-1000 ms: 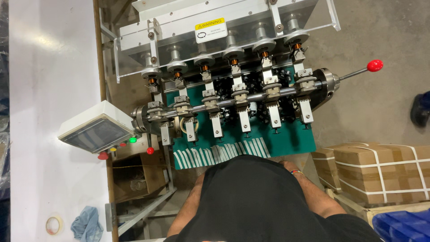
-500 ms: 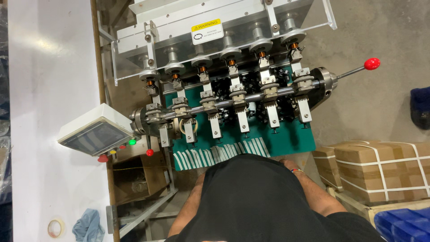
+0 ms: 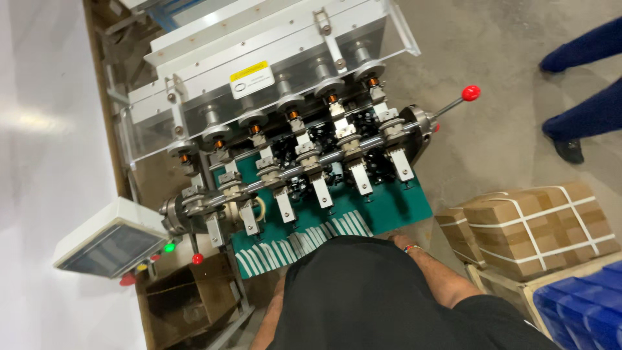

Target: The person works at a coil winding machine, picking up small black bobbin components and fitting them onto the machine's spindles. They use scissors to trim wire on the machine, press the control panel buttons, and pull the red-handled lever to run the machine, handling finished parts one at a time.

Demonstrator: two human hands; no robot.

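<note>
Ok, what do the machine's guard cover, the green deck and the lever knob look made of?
Guard cover: clear plastic by the look, glossy, rollers showing through it. Green deck: a matte mat or painted plate, hard to say which. Lever knob: shiny red ball, probably plastic, on a thin metal rod.

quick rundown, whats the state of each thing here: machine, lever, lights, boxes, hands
clear cover: up off the spindles
red-knobbed lever: sticking out, untouched
green lamp: lit
control screen: dark
white strips: laid in a row on the green plate
strapped boxes: closed
brown open box: open
hands: hidden behind the black shirt
</note>
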